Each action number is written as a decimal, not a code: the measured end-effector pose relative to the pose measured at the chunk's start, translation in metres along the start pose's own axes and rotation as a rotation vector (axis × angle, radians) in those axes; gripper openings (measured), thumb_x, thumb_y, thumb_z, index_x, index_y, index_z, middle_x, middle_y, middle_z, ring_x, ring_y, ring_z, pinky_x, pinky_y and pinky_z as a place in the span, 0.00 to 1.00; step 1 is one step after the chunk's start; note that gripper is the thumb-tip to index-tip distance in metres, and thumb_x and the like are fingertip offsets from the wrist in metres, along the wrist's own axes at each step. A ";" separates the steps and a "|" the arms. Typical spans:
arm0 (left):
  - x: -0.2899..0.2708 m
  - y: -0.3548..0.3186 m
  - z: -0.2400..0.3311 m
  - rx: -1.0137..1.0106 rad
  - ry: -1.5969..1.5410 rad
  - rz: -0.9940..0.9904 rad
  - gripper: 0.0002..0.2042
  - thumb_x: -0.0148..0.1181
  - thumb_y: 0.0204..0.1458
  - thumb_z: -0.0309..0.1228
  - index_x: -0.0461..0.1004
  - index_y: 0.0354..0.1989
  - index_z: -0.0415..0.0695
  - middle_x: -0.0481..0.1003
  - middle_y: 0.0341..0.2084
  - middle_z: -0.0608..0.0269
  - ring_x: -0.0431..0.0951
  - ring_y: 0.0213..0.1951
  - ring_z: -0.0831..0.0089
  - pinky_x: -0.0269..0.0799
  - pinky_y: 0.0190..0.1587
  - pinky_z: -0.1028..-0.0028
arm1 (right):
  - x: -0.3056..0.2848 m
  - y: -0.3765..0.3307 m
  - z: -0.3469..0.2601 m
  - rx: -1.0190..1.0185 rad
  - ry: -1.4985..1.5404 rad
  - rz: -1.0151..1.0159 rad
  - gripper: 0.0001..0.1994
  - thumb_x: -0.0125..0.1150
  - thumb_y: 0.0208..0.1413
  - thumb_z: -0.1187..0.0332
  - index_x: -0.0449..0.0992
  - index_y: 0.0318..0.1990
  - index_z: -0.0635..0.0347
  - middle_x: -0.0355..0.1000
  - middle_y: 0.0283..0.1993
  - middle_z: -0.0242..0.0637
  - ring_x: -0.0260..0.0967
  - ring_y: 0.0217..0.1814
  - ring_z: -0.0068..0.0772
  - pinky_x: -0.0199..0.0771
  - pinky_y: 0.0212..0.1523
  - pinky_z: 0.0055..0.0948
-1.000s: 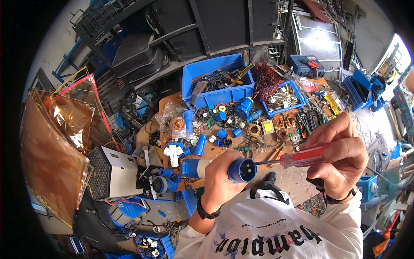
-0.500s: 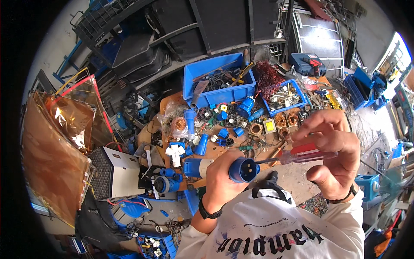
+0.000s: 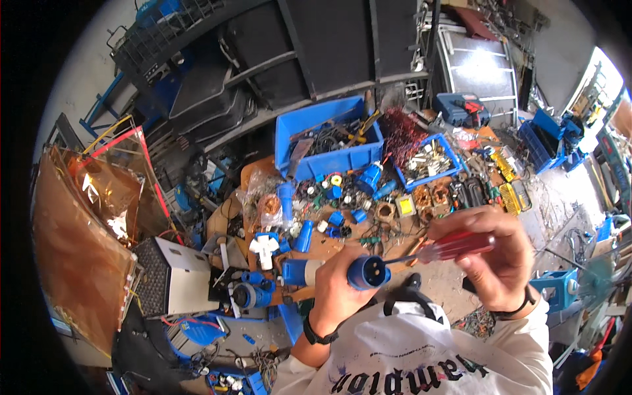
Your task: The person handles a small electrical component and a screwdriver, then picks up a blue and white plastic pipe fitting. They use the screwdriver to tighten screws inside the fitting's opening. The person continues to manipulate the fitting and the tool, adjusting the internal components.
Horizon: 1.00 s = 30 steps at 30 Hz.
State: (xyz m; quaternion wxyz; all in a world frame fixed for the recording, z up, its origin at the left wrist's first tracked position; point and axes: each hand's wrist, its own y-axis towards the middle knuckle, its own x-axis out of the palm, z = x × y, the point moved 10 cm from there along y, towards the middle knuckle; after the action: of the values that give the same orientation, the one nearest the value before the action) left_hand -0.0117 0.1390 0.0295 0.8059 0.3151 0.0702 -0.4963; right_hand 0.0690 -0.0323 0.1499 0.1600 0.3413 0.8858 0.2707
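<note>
Above my lap, my left hand (image 3: 339, 289) clamps the blue plug (image 3: 365, 272) while my right hand (image 3: 497, 260) pinches the red-handled screwdriver (image 3: 454, 248), its tip at the plug face. I judge a slip could jab my palm.

The person wears a white shirt (image 3: 421, 355) with long sleeves and dark block lettering across the chest, flecked with small paint spots. A black band (image 3: 315, 334) circles the left wrist; another dark band (image 3: 510, 309) circles the right.
</note>
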 end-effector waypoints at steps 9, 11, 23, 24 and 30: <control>0.037 0.005 -0.002 -0.125 0.075 -0.049 0.17 0.74 0.37 0.28 0.76 0.37 0.43 0.79 0.31 0.52 0.81 0.35 0.52 0.76 0.37 0.63 | -0.051 -0.008 0.002 -0.021 -0.418 0.114 0.15 0.75 0.48 0.71 0.79 0.43 0.61 0.74 0.38 0.36 0.73 0.37 0.29 0.74 0.34 0.26; 0.048 0.011 0.005 -0.114 0.096 -0.036 0.18 0.74 0.36 0.28 0.75 0.37 0.43 0.79 0.31 0.53 0.81 0.35 0.52 0.77 0.37 0.63 | -0.067 -0.010 0.002 -0.077 -0.369 0.086 0.14 0.72 0.49 0.76 0.79 0.45 0.62 0.76 0.42 0.38 0.74 0.37 0.29 0.75 0.35 0.26; 0.122 0.021 0.031 -0.198 0.206 -0.025 0.20 0.74 0.35 0.30 0.75 0.39 0.44 0.80 0.30 0.53 0.82 0.35 0.53 0.77 0.38 0.61 | -0.156 -0.037 0.039 0.155 -0.103 0.020 0.18 0.66 0.56 0.75 0.71 0.53 0.66 0.74 0.49 0.44 0.78 0.48 0.34 0.80 0.43 0.29; 0.129 0.021 0.034 -0.187 0.214 -0.020 0.20 0.74 0.35 0.30 0.75 0.39 0.44 0.80 0.30 0.53 0.82 0.35 0.53 0.77 0.38 0.61 | -0.161 -0.038 0.036 0.146 -0.138 0.032 0.19 0.68 0.54 0.74 0.71 0.52 0.65 0.74 0.47 0.44 0.77 0.44 0.35 0.78 0.39 0.29; 0.161 0.019 0.052 -0.247 0.286 -0.062 0.20 0.74 0.37 0.31 0.75 0.40 0.42 0.81 0.31 0.51 0.84 0.36 0.55 0.78 0.38 0.64 | -0.199 -0.049 0.031 0.020 -0.293 0.089 0.17 0.74 0.49 0.70 0.76 0.44 0.61 0.73 0.40 0.38 0.73 0.37 0.30 0.74 0.34 0.25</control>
State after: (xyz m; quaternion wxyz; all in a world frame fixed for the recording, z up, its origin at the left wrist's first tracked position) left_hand 0.0740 -0.0069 0.0106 0.8047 0.2788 0.2543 -0.4584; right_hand 0.2001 -0.1890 0.1157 0.2718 0.4175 0.8397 0.2160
